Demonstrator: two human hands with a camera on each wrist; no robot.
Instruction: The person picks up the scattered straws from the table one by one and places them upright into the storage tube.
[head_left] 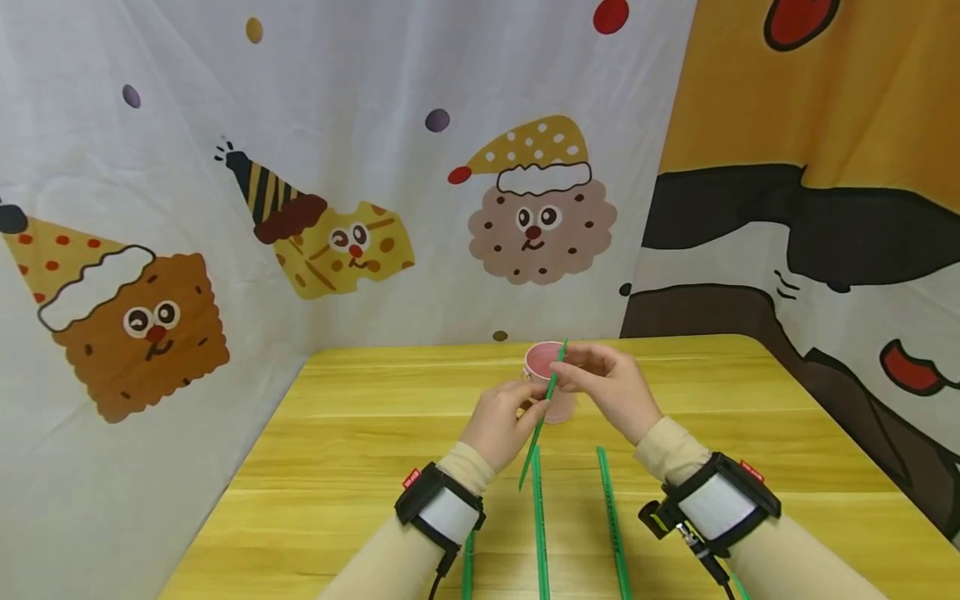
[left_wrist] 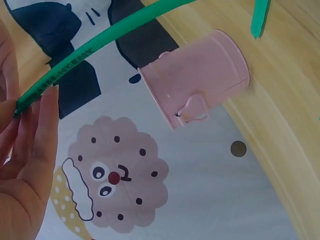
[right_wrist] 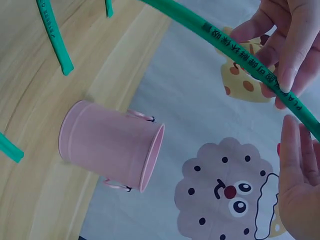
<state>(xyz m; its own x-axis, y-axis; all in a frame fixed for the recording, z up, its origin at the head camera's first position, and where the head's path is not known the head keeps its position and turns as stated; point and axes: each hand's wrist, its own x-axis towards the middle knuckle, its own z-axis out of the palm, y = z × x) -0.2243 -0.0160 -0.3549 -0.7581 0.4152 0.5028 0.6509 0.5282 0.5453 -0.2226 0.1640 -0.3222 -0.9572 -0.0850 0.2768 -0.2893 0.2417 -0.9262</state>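
Observation:
A green wrapped straw (head_left: 534, 442) printed with dark lettering slants between the two hands, above the table. My left hand (head_left: 497, 423) pinches it around the middle with thumb and fingertips. Higher up, near its far end, my right hand (head_left: 617, 392) pinches it between thumb and fingers. In the right wrist view the lettering on the wrapper (right_wrist: 250, 65) faces the camera. Right behind the hands stands a small pink bucket (head_left: 559, 408), upright, with little handles on its sides; both hands partly cover it in the head view.
More green wrapped straws lie lengthwise on the wooden table (head_left: 360, 467), among them one in the middle (head_left: 540, 525) and one to its right (head_left: 613, 525). The forearms partly hide others. A cartoon-printed curtain (head_left: 360, 108) hangs behind the table.

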